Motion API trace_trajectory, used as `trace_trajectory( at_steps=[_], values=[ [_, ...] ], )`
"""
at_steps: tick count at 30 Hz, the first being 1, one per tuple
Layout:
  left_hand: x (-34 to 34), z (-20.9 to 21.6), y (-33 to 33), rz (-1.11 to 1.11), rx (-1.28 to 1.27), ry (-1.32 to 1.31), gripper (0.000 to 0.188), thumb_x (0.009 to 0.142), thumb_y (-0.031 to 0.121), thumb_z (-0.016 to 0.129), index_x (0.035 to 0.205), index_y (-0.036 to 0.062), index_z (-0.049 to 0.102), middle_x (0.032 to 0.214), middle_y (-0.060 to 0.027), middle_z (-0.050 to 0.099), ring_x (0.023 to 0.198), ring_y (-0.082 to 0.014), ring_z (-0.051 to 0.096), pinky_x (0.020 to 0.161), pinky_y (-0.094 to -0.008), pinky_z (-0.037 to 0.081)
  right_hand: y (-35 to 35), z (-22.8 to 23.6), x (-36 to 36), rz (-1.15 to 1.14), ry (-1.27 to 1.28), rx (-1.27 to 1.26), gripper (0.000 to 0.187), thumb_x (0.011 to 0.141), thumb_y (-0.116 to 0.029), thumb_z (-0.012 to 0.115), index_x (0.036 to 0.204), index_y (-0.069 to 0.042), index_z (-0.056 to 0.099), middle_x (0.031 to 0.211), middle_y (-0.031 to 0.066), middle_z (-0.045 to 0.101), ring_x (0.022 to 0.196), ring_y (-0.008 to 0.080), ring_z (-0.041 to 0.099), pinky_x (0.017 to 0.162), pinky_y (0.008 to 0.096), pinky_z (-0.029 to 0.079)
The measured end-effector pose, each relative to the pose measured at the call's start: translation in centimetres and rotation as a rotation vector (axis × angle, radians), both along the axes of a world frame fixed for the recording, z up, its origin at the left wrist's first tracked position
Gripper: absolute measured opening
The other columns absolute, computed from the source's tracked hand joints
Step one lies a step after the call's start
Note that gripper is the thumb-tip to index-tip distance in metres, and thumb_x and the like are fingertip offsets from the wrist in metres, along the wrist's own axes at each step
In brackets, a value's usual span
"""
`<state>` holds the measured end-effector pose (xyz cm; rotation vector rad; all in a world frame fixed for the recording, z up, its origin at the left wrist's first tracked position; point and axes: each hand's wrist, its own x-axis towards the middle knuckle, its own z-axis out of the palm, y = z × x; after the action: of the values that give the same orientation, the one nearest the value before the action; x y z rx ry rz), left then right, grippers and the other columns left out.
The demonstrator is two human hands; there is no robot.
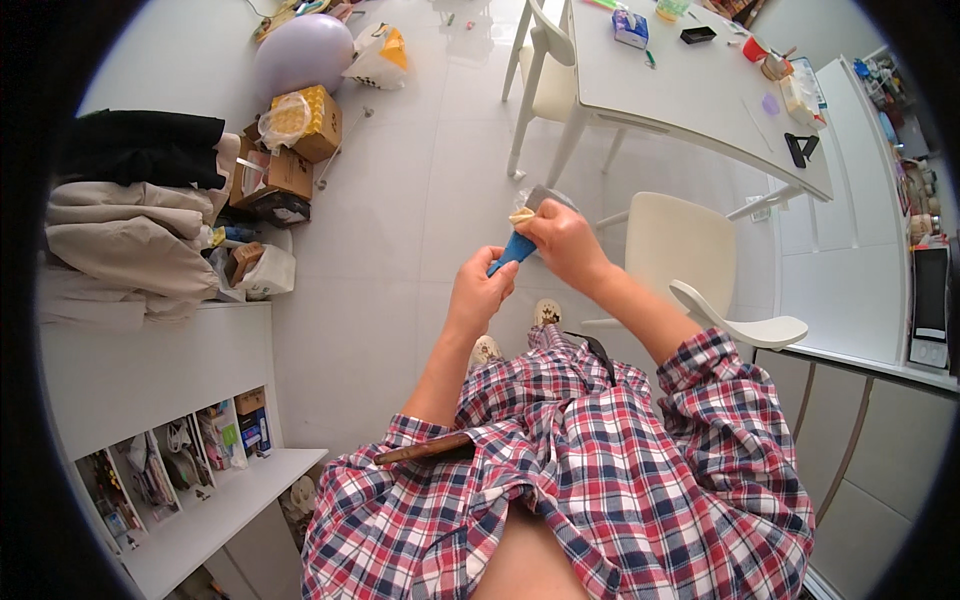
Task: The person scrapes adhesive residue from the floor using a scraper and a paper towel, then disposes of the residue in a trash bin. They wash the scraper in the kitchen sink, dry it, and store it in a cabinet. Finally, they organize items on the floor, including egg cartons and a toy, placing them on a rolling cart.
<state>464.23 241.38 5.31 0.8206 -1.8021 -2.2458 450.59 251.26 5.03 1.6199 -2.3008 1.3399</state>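
Note:
My left hand (484, 290) is closed around the blue handle (513, 252) of a tool held out in front of me. Its grey, flat-looking head (551, 197) points up and away; the exact kind of tool I cannot make out. My right hand (562, 240) is closed where handle and head meet, pinching a small cream-coloured piece (521, 216) that looks soft. Something clear and crinkled (522, 197) shows beside the head. My right fingers partly hide the head.
A white chair (680, 245) stands close to my right forearm, by a white table (680, 90) with small items on it. To the left, clothes (130, 220) lie on a white cabinet (170, 370). Boxes (315, 125) and a pale purple balloon (303, 55) are beyond them.

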Motion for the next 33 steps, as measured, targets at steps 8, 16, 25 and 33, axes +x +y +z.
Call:
trace_trajectory(
  at_steps=[8, 16, 25, 33],
  values=[
    [0.0, 0.2, 0.3, -0.018, 0.015, -0.038, 0.015, 0.085, 0.011, 0.057, 0.095, 0.0011, 0.052, 0.057, 0.0040, 0.043, 0.043, -0.0007, 0.033, 0.036, -0.0167, 0.021, 1.6, 0.0, -0.5, -0.040, 0.038, 0.105, 0.006, 0.069, 0.000, 0.061, 0.073, -0.004, 0.061, 0.070, 0.0096, 0.053, 0.070, 0.0269, 0.056, 0.061, 0.0366, 0.046],
    [-0.3, 0.4, 0.2, 0.017, 0.000, -0.047, 0.014, 0.086, 0.011, 0.056, 0.095, 0.0016, 0.052, 0.057, 0.0040, 0.044, 0.043, -0.0005, 0.034, 0.035, -0.0164, 0.022, 1.3, -0.3, -0.2, -0.012, 0.120, 0.124, 0.009, 0.069, 0.000, 0.059, 0.077, -0.005, 0.060, 0.074, 0.0090, 0.052, 0.073, 0.0276, 0.055, 0.063, 0.0370, 0.046],
    [-0.6, 0.3, 0.0, 0.026, -0.002, -0.057, 0.014, 0.085, 0.011, 0.056, 0.094, 0.0012, 0.052, 0.056, 0.0041, 0.044, 0.042, -0.0007, 0.034, 0.035, -0.0163, 0.022, 0.8, -0.5, -0.4, -0.015, 0.136, 0.111, 0.011, 0.069, 0.001, 0.059, 0.078, -0.005, 0.061, 0.074, 0.0093, 0.050, 0.072, 0.0281, 0.054, 0.062, 0.0368, 0.046],
    [-0.6, 0.3, 0.2, 0.027, 0.028, -0.053, 0.014, 0.085, 0.010, 0.056, 0.094, 0.0004, 0.052, 0.056, 0.0042, 0.042, 0.042, -0.0009, 0.032, 0.034, -0.0174, 0.020, -0.2, -0.1, -0.2, -0.038, 0.129, 0.115, 0.010, 0.068, 0.001, 0.058, 0.076, -0.005, 0.060, 0.073, 0.0094, 0.050, 0.073, 0.0276, 0.055, 0.063, 0.0365, 0.046]
  ],
)
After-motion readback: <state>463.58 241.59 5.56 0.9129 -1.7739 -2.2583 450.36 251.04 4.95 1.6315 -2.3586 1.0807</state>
